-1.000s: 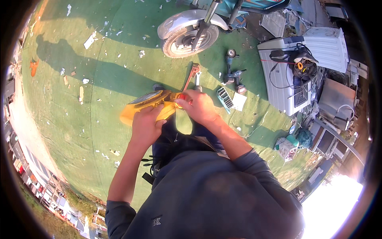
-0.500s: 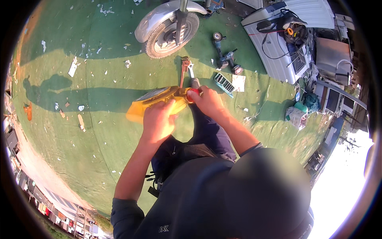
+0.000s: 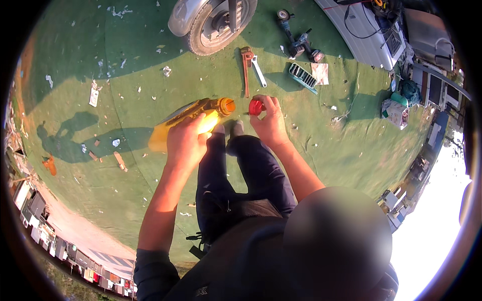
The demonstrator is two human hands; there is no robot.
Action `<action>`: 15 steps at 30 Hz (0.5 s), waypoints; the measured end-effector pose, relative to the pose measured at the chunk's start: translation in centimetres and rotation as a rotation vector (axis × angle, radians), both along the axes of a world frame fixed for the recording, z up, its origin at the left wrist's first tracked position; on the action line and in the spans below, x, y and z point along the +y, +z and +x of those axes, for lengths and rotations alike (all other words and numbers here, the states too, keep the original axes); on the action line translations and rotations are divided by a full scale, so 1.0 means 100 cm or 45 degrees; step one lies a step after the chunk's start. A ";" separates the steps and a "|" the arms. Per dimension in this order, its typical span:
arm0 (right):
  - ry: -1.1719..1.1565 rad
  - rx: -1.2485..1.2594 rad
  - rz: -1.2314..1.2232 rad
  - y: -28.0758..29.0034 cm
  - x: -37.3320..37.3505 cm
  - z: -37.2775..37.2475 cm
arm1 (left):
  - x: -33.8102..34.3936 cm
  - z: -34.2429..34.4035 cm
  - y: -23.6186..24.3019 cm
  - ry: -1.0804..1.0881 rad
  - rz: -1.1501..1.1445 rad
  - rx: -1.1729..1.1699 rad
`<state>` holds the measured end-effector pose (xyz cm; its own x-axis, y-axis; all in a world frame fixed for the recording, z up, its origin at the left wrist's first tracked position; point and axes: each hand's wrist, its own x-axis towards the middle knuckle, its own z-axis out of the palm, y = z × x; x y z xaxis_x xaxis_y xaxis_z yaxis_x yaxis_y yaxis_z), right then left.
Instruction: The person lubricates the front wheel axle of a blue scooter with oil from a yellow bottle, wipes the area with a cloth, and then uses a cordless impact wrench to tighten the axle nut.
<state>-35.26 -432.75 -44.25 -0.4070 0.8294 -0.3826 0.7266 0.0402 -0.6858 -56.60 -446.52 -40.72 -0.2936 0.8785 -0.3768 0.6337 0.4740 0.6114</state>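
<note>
My left hand (image 3: 187,142) is closed round the neck end of a yellow plastic bottle (image 3: 159,136), which lies tilted with its body out to the left. The bottle's mouth (image 3: 228,106) is uncovered and faces right, showing orange inside. Just right of it, apart from the bottle, my right hand (image 3: 270,124) pinches a red screw cap (image 3: 256,107) between thumb and fingers. Beyond the hands, a reddish pipe wrench (image 3: 246,72) and a silver spanner (image 3: 259,71) lie side by side on the green ground.
A wheel with a grey mudguard (image 3: 216,25) stands at the far side. Two cordless power tools (image 3: 296,45) and a teal socket set (image 3: 302,78) lie to the right, near a white sheet (image 3: 320,73). A white panelled appliance (image 3: 361,35) is at far right. Scraps litter the green mat (image 3: 125,185).
The red cap has come off the bottle's mouth, and my right hand has moved right with it. My left hand still holds the bottle. The view has shifted, showing my legs more.
</note>
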 end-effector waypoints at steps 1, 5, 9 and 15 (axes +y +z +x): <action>-0.055 -0.050 -0.017 -0.014 0.001 0.006 | 0.001 -0.002 -0.007 0.036 0.022 0.004; -0.301 -0.138 -0.216 -0.084 -0.002 0.042 | 0.018 -0.010 -0.036 0.072 0.073 -0.028; -0.256 -0.287 -0.201 -0.204 0.002 0.072 | 0.033 -0.006 -0.135 0.121 0.098 -0.064; -0.293 -0.373 -0.123 -0.367 0.027 0.094 | 0.060 0.001 -0.277 0.074 0.029 -0.081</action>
<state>-25.89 -430.09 -80.95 -0.0760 0.8410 -0.5357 0.8748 -0.2016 -0.4405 -56.51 -440.53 -68.44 -0.3208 0.8692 -0.3764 0.5650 0.4945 0.6605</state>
